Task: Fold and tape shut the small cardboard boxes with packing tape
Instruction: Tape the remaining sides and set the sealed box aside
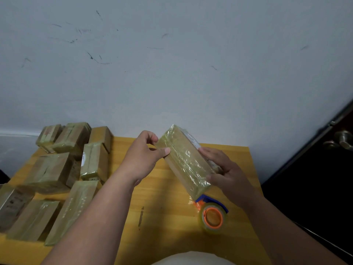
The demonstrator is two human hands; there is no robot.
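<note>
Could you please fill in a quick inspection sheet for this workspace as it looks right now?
Surface: yellow wooden table, a dark mark near its middle.
Job's things: held box, tape-wrapped, above the table; tape dispenser lying below it.
Clutter: taped boxes crowd the table's left side.
Hands: left hand pinches the box's far end; right hand grips its near end.
Cables: nothing seen.
Surroundings: scuffed wall; dark door with a metal handle.

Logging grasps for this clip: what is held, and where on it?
A taped cardboard box, held above the table by both ends: the left hand pinches its far upper end, the right hand grips its near lower end.
</note>
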